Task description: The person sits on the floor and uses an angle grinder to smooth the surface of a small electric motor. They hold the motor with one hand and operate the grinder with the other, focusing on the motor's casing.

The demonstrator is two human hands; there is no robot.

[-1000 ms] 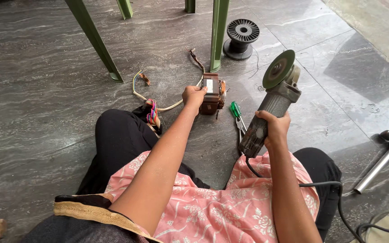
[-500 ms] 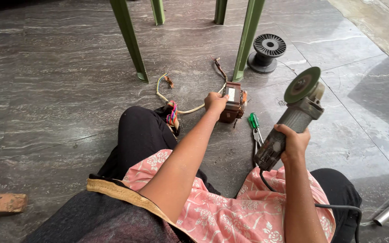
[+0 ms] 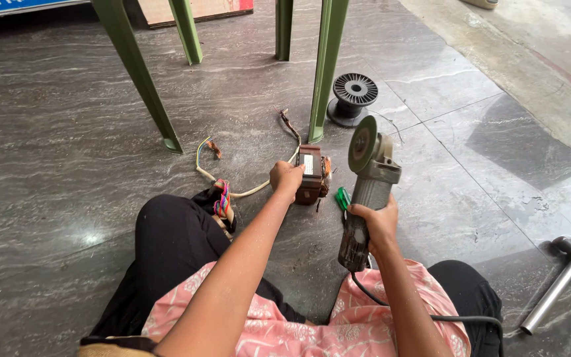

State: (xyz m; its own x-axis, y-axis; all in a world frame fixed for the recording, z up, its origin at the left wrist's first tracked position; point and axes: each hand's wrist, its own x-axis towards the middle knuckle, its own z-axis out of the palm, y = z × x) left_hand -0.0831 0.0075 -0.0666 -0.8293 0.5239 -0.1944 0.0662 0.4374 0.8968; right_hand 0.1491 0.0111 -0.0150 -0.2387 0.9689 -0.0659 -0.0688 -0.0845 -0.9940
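Left hand point(image 3: 285, 177) clamped on the brown laminated transformer core point(image 3: 312, 174) resting on the grey stone floor point(image 3: 67, 165), right hand point(image 3: 373, 223) gripping the grey corded angle grinder point(image 3: 368, 182), disc raised just beside it; cutting appears imminent, requiring steady bracing.

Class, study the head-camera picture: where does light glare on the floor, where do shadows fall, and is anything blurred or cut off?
Head view: soft daylight, with a small glare spot on the grey stone floor at left; a broad dark shadow lies on the tile right of the angle grinder; the hammer casts a faint one; focus is sharp throughout; the green chair legs are cut off at the top edge.
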